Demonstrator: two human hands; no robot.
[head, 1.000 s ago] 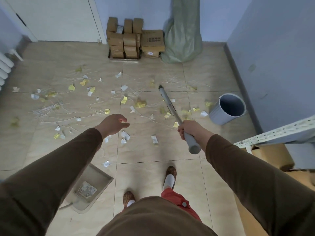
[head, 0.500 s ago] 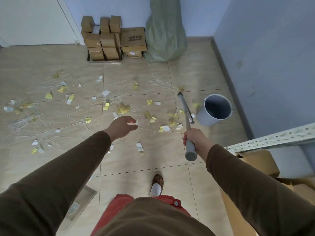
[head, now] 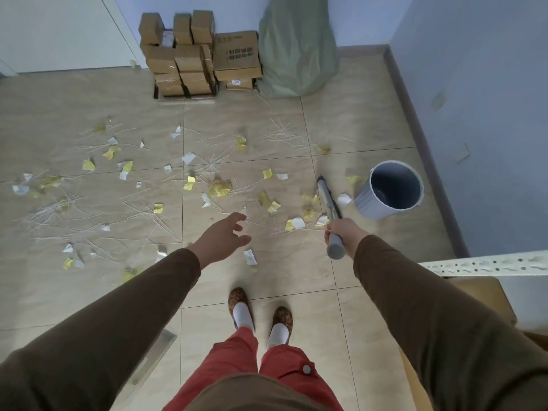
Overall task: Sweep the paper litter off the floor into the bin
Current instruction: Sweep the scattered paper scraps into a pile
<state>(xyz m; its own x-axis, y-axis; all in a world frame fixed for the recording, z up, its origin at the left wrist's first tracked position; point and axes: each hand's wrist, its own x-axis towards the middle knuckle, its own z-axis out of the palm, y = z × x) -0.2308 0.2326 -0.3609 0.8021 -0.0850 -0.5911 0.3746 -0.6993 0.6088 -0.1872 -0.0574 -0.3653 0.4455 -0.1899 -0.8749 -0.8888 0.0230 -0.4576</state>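
White and yellow paper scraps and thin pale strips lie scattered across the tiled floor. A grey bin stands upright near the right wall. My right hand grips the grey handle of a broom, whose far end rests on the floor just left of the bin, among a few scraps. My left hand hovers over the floor with fingers spread and holds nothing. A dustpan lies on the floor by my left arm, mostly hidden by the sleeve.
Stacked cardboard boxes and a green sack stand against the far wall. A blue wall runs along the right. A white metal shelf rail and a cardboard box sit at my right. My feet stand on the tiles.
The broom's far end has swung right, toward the bin, pushing scraps along. I have stepped forward, and the dustpan has slid behind my left arm. My left hand has opened.
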